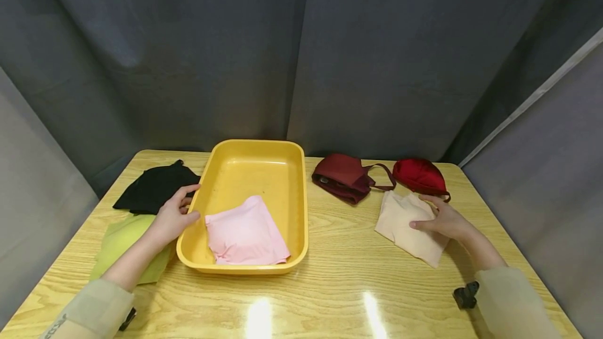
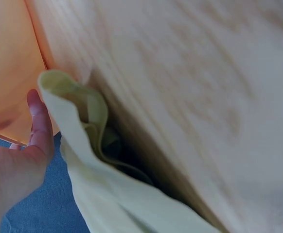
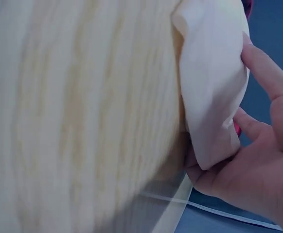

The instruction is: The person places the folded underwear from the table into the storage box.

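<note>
A yellow plastic tray (image 1: 256, 177) stands left of the table's middle with a folded pink garment (image 1: 247, 232) lying in its near part. My left hand (image 1: 174, 213) touches the tray's left rim, thumb and fingers spread along it. In the left wrist view the thumb (image 2: 40, 121) lies against the tray's side, beside a lime-green garment (image 2: 97, 160). Over on the right, my right hand (image 1: 445, 218) holds the right side of a folded beige garment (image 1: 407, 224). The right wrist view shows the thumb on the beige cloth (image 3: 212, 73) and fingers curled under its edge.
A black garment (image 1: 155, 187) lies beyond the green one (image 1: 118, 239), left of the tray. Near the table's back edge are a burgundy bra (image 1: 341, 174) with a strap loop and a red bra (image 1: 419, 174). Grey curtains (image 1: 235, 56) surround the wooden table (image 1: 330, 281).
</note>
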A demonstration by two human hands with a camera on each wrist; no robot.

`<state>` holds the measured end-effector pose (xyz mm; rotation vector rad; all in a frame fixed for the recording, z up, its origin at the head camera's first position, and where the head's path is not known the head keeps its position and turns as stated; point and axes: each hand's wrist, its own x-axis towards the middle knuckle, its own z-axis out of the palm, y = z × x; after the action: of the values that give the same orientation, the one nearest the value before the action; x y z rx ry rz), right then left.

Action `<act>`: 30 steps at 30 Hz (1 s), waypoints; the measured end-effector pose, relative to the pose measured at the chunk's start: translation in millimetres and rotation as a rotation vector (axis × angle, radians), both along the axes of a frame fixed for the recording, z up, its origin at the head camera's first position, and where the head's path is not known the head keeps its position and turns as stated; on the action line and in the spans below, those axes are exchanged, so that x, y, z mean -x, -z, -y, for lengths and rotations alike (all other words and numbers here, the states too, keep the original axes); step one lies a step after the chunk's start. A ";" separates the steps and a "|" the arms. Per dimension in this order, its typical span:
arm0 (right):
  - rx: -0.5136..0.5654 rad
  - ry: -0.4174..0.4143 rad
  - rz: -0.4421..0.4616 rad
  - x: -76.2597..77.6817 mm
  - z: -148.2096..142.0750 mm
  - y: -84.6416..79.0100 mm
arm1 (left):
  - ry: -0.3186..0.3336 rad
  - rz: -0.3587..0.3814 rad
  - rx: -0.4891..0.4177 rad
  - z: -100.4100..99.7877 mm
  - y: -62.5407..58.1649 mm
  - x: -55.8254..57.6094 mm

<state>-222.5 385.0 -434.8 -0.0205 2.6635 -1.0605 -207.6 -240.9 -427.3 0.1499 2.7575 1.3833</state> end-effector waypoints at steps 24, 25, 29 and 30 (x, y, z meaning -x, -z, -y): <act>0.237 0.076 -0.116 -3.5 0.8 2.7 | 0.005 0.000 -0.002 0.2 0.1 0.0; 0.239 0.081 -0.110 -3.8 1.7 1.6 | 0.004 -0.001 -0.003 0.3 0.3 -0.1; 0.264 0.087 -0.101 -6.8 6.6 -3.6 | 0.002 -0.002 -0.002 0.2 0.4 -0.5; 0.260 0.091 -0.098 -7.6 8.0 -4.9 | 0.000 -0.002 0.000 0.0 0.2 -0.7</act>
<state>-214.9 377.0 -429.9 -0.0026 2.6125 -1.4645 -206.9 -241.0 -427.6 0.1510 2.7586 1.3842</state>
